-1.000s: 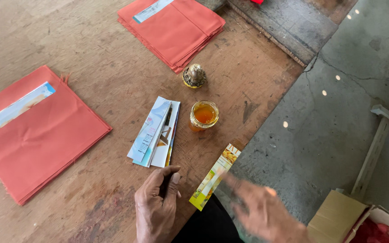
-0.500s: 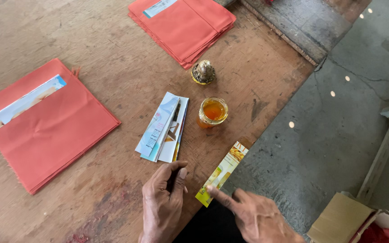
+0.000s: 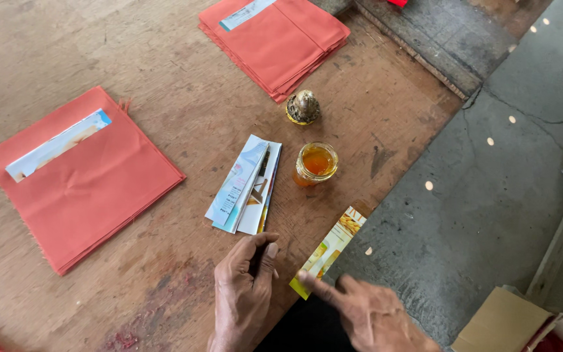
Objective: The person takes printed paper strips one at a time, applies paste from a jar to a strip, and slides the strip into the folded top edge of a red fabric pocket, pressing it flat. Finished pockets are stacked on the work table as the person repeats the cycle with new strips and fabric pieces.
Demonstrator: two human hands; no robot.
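Head view: the right hand (image 3: 376,319) has 1 finger pressed on the yellow strip's (image 3: 329,251) near end, its length running away toward the jar (image 3: 315,164); the left hand (image 3: 242,296), fingers curled, pinches a dark stick.

My left hand (image 3: 245,293) pinched a thin dark stick on the wooden table (image 3: 99,58). My right hand (image 3: 366,316) fingered the yellow paper strip (image 3: 330,251).

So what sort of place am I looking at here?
Probably a small hand-craft workshop: a worn wooden table over a concrete floor, stacks of orange envelopes, an open jar of amber liquid, perhaps glue, and printed paper strips.
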